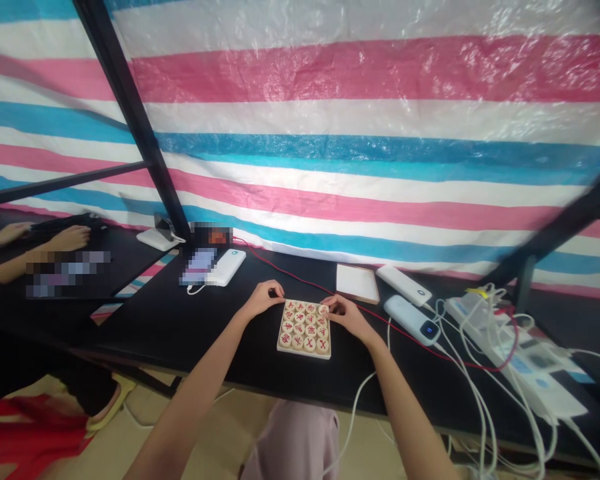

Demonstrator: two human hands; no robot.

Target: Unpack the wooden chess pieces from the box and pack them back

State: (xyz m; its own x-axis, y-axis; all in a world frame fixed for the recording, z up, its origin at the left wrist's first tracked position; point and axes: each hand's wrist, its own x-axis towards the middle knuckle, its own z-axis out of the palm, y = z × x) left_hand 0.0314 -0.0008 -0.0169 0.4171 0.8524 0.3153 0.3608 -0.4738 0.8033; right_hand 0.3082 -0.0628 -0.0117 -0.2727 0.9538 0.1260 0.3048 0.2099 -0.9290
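Observation:
A shallow white box (304, 355) lies on the black table in front of me, filled with rows of round Chinese chess pieces (309, 330) bearing red characters. My left hand (264, 299) has its thumb and fingers pinched at the box's far left corner. Across from it, my right hand (349, 316) is closed at the far right corner, its fingertips against the box edge and beside the corner piece. Whether those fingertips also touch that piece, I cannot tell.
Behind the box lies a white lid-like tray (357, 283). Power banks (413, 320) and a power strip (525, 373) with tangled white cables lie right. A red cable (285, 272) crosses the table (180, 333). Another white power bank (227, 268) and another person's hand (73, 238) are left.

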